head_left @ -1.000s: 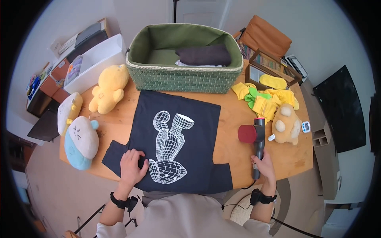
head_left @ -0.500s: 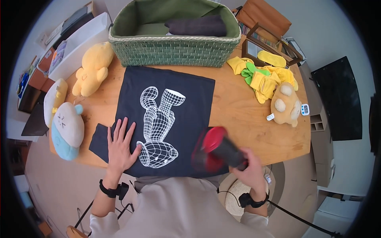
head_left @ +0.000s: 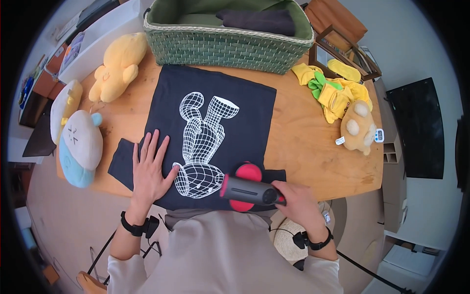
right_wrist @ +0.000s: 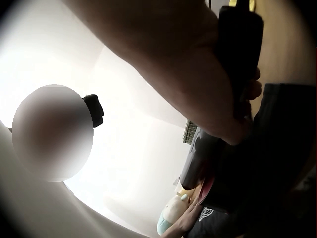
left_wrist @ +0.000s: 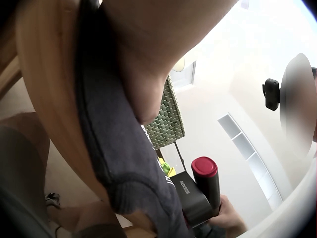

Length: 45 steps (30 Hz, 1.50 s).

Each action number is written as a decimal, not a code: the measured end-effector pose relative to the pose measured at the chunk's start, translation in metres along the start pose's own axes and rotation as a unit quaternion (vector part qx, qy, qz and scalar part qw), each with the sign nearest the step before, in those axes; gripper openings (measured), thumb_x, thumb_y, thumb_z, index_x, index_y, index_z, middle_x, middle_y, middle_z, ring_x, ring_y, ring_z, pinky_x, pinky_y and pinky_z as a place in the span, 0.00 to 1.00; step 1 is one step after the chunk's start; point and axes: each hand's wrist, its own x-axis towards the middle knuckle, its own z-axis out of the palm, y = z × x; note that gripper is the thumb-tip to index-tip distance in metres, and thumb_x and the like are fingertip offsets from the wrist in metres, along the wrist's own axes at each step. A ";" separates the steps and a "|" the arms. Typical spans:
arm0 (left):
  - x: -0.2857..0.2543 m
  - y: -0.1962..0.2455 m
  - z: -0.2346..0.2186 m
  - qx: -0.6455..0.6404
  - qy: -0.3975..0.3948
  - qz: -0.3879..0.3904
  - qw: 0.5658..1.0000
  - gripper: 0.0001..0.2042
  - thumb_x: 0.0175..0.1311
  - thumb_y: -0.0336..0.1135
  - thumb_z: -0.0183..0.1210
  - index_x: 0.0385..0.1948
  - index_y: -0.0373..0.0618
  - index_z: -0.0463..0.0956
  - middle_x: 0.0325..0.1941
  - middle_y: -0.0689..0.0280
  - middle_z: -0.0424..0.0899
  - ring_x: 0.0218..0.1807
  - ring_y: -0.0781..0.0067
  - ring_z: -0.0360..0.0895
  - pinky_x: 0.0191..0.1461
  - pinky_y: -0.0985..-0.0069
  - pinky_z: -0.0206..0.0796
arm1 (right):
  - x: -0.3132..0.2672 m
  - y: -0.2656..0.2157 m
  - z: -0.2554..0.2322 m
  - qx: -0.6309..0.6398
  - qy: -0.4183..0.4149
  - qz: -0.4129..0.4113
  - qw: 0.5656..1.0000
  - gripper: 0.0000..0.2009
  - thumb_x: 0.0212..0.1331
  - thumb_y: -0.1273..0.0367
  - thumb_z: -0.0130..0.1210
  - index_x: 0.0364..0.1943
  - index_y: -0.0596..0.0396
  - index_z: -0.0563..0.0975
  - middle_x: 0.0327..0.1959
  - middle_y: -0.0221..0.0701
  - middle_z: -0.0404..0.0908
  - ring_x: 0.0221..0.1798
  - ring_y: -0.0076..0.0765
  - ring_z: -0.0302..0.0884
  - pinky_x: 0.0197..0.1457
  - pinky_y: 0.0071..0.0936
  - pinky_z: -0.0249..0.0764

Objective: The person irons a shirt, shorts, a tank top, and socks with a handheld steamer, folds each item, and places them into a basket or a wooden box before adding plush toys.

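A black T-shirt (head_left: 247,115) with a white wireframe figure (head_left: 203,139) lies flat on the wooden table (head_left: 320,157), its collar end away from me hidden by nothing but the basket's nearness. My left hand (head_left: 151,176) rests on its left part with the fingers spread straight. My right hand (head_left: 297,202) grips the grey handle of a handheld garment steamer (head_left: 250,190) with a red head, which is over the shirt's lower right part, beside the figure's head. The left wrist view shows the steamer's red end cap (left_wrist: 205,166).
A green woven basket (head_left: 225,48) holding dark folded cloth stands behind the shirt. Plush toys sit at left, including a yellow one (head_left: 120,66) and a blue-white one (head_left: 82,147). Yellow doll clothes (head_left: 338,100), a tan plush (head_left: 357,128) and a small timer (head_left: 379,135) lie at right.
The right hand has brought the steamer from the bare table at right leftward over the shirt and turned it sideways. The left hand's fingers have straightened and spread on the cloth.
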 end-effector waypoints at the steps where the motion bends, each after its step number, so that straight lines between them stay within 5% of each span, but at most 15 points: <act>1: 0.000 0.000 0.000 -0.001 -0.002 0.000 1.000 0.38 0.62 0.53 0.58 0.74 0.49 0.61 0.81 0.56 0.54 0.82 0.54 0.47 0.82 0.48 0.33 | -0.005 0.002 -0.004 -0.007 0.000 0.024 1.000 0.28 0.43 0.72 0.71 0.54 0.48 0.74 0.39 0.33 0.84 0.40 0.45 0.84 0.41 0.39 0.78; 15: 0.002 -0.003 0.003 0.012 -0.010 0.002 1.000 0.38 0.61 0.50 0.58 0.74 0.48 0.61 0.81 0.56 0.55 0.82 0.53 0.48 0.82 0.48 0.33 | -0.046 0.022 -0.012 -0.037 0.001 0.146 0.989 0.16 0.36 0.73 0.68 0.34 0.54 0.77 0.28 0.37 0.77 0.34 0.51 0.79 0.35 0.42 0.73; 18: 0.003 -0.002 0.006 0.010 -0.006 -0.001 1.000 0.37 0.60 0.48 0.58 0.73 0.47 0.62 0.81 0.56 0.55 0.82 0.53 0.48 0.82 0.48 0.33 | -0.060 0.028 -0.013 -0.029 -0.003 0.212 0.977 0.15 0.36 0.74 0.67 0.33 0.55 0.77 0.27 0.38 0.77 0.33 0.53 0.79 0.35 0.43 0.73; 30: 0.003 -0.006 0.006 -0.012 0.001 -0.002 1.000 0.37 0.61 0.53 0.59 0.72 0.48 0.65 0.80 0.55 0.57 0.82 0.52 0.50 0.81 0.46 0.34 | -0.067 0.004 -0.013 0.025 0.075 0.255 0.964 0.15 0.38 0.74 0.68 0.35 0.60 0.81 0.24 0.42 0.80 0.27 0.52 0.80 0.32 0.37 0.74; 34: 0.002 -0.009 0.004 -0.023 -0.011 0.005 1.000 0.36 0.61 0.51 0.58 0.72 0.46 0.63 0.81 0.54 0.56 0.82 0.52 0.49 0.81 0.46 0.33 | -0.047 -0.009 -0.003 0.050 0.064 0.240 0.967 0.15 0.39 0.74 0.68 0.36 0.59 0.81 0.25 0.42 0.81 0.28 0.51 0.80 0.31 0.36 0.74; 40: 0.001 -0.013 0.004 -0.033 -0.014 0.007 0.999 0.32 0.65 0.45 0.53 0.72 0.45 0.64 0.80 0.56 0.57 0.82 0.52 0.49 0.82 0.47 0.32 | 0.025 -0.035 0.015 0.030 0.048 0.082 0.995 0.20 0.40 0.71 0.70 0.43 0.54 0.80 0.31 0.38 0.83 0.31 0.49 0.82 0.34 0.38 0.77; 45: -0.002 -0.019 0.008 -0.052 -0.006 0.007 0.999 0.30 0.66 0.42 0.52 0.71 0.44 0.65 0.80 0.57 0.58 0.81 0.53 0.50 0.82 0.46 0.33 | 0.060 -0.053 0.026 0.037 0.003 0.078 0.996 0.19 0.43 0.71 0.69 0.42 0.54 0.79 0.34 0.36 0.85 0.34 0.50 0.83 0.34 0.40 0.77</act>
